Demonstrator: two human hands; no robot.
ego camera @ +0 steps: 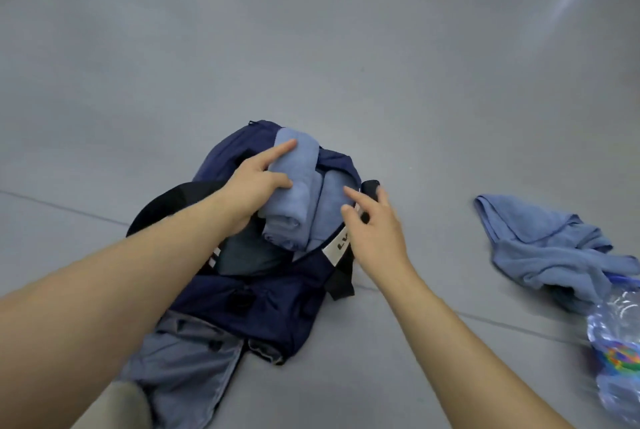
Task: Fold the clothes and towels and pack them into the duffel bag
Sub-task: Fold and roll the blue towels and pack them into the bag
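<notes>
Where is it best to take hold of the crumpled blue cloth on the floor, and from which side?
Probably pinch the cloth at its far, flat corner, from above with the right hand: that end lies free; the near end is bunched beside the bottle.

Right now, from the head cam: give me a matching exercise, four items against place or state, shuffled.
Things:
1. rolled towel
2. crumpled blue cloth
3. plastic bottle
4. duffel bag

Place or state:
A. at the frame's lower right edge
B. open on the floor, partly packed
C. unfolded on the floor, right of the bag
D. gripped by the left hand over the bag's opening

Pairs: 1-D, 2-C, 3-A, 4-B.
</notes>
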